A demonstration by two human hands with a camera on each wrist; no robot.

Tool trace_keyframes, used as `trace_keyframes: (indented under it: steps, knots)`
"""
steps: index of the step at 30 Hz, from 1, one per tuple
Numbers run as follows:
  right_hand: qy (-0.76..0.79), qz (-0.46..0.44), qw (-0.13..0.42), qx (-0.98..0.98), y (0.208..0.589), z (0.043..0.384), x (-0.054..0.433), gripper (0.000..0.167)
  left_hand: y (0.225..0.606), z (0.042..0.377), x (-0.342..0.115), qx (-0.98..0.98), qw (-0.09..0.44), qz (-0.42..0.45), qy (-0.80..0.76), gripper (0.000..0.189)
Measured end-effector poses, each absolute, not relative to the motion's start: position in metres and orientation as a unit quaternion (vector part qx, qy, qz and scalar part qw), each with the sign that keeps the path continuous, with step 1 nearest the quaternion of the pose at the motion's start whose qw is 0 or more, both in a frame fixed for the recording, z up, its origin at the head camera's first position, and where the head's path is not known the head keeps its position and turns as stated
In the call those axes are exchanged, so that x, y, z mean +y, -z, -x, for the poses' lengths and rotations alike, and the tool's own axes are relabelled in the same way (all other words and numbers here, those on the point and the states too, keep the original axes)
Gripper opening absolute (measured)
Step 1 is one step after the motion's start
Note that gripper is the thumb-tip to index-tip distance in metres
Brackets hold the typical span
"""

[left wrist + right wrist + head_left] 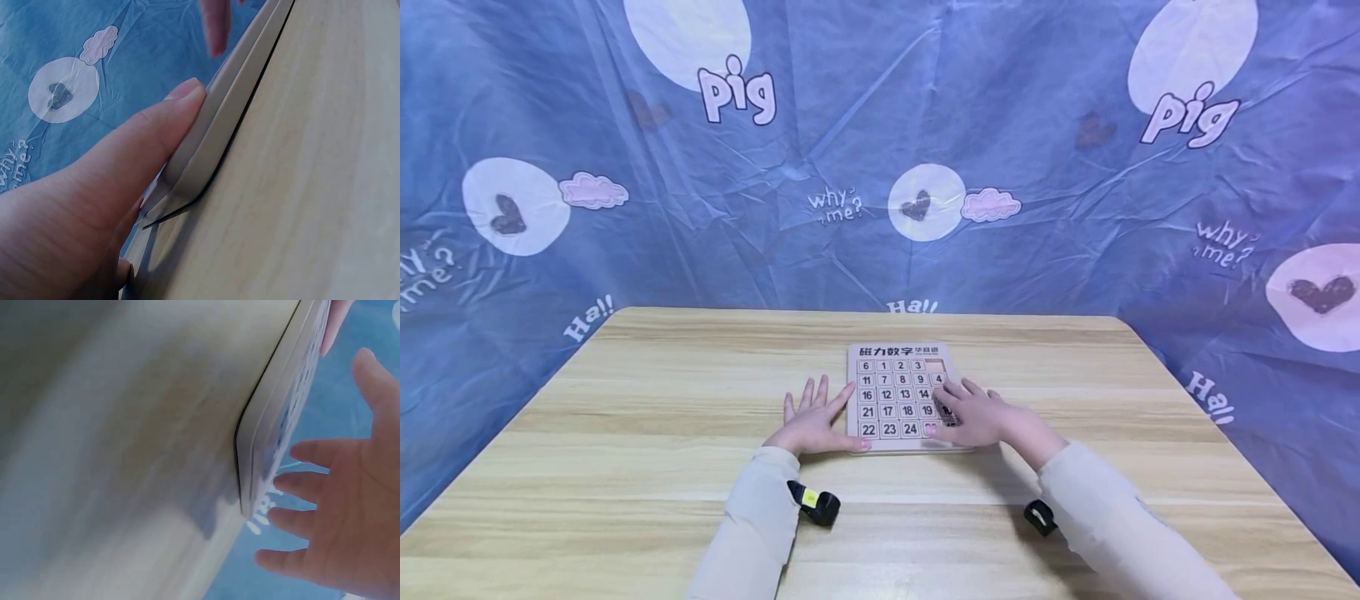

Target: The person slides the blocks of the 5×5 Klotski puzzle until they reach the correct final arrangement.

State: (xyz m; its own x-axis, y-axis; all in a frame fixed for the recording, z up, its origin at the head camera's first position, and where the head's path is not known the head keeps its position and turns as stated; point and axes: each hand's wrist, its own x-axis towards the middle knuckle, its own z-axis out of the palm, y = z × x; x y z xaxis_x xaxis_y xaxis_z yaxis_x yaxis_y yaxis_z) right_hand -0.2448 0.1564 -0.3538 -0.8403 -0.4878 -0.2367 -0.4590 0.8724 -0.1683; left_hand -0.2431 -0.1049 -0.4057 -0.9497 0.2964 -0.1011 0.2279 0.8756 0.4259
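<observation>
A number sliding puzzle lies flat on the table, its numbered tiles in rows and a vacant slot at the top right corner. My left hand is spread at its lower left corner, index finger along the left side. In the left wrist view the thumb rests on the puzzle's front rim. Over the right-hand columns is my right hand, fingers spread and covering some tiles. The right wrist view shows that palm above the puzzle's side, holding nothing.
The wood-grain table extends around the puzzle on all sides. Behind it hangs a blue printed cloth. Black wrist devices are strapped at both light sleeves.
</observation>
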Motion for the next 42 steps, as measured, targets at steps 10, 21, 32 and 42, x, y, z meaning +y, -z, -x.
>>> trace_keyframes:
  steps: [10, 21, 32, 42]
  knots:
    - [0.036, 0.282, 0.149, 0.947, 0.349, 0.204, 0.171, 0.081, 0.406, 0.244, -0.106, 0.965, 0.080, -0.138, -0.210, 0.102]
    - [0.029, 0.282, 0.125, 0.951, 0.357, 0.214, 0.169, 0.080, 0.406, 0.244, -0.108, 0.964, 0.083, -0.139, -0.210, 0.102]
    - [0.028, 0.266, 0.127, 0.955, 0.360, 0.226, 0.170, 0.082, 0.407, 0.244, -0.105, 0.963, 0.088, -0.141, -0.213, 0.102]
    - [0.025, 0.299, 0.108, 0.948, 0.355, 0.221, 0.142, 0.079, 0.406, 0.244, -0.106, 0.964, 0.085, -0.141, -0.210, 0.101]
